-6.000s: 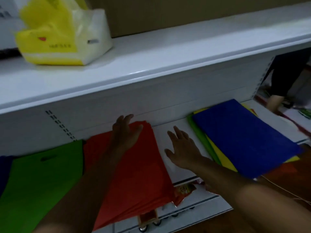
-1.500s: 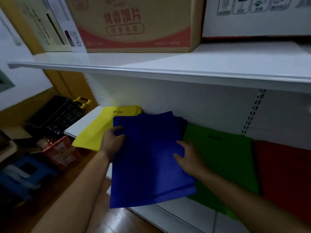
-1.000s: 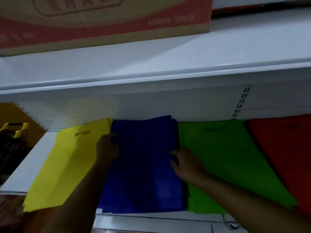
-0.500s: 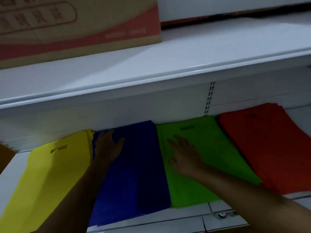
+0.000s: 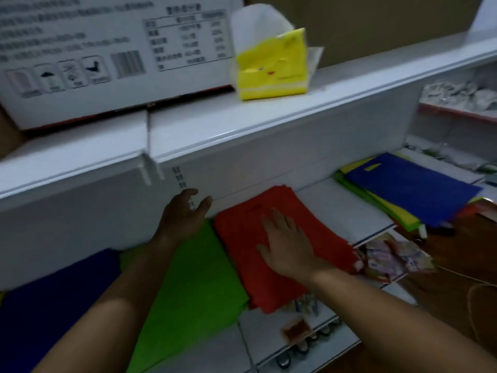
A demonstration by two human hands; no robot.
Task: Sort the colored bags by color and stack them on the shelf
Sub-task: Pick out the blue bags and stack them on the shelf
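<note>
A: Where are the hands?

B: The right hand (image 5: 286, 244) lies flat on the red bags (image 5: 271, 254), fingers straight and spread, its grip apart. The left hand (image 5: 184, 216) is raised just above the far end of the green bags (image 5: 196, 289), close to the white back panel, fingers loosely extended and holding nothing, so its grip is apart too

A: And how do the bags lie?

B: On the lower shelf (image 5: 341, 211), three piles sit side by side: the blue bags (image 5: 51, 305) at the near left, the green ones in the middle, the red ones to their right, edges touching or nearly so. The near ends of the green and red piles hang over the shelf's front edge

A: Anything further right?

B: Past a bare stretch of shelf, at the far right, a mixed pile (image 5: 403, 195) lies with a blue bag on top and yellow and green edges showing beneath it

A: What is on the upper shelf (image 5: 242, 122)?

B: A white printed carton (image 5: 107, 49) at the left, and a yellow tissue pack (image 5: 271, 63) just beside it. Below the lower shelf, at the near right, some small snack packets (image 5: 387, 259) show, too blurred to read
</note>
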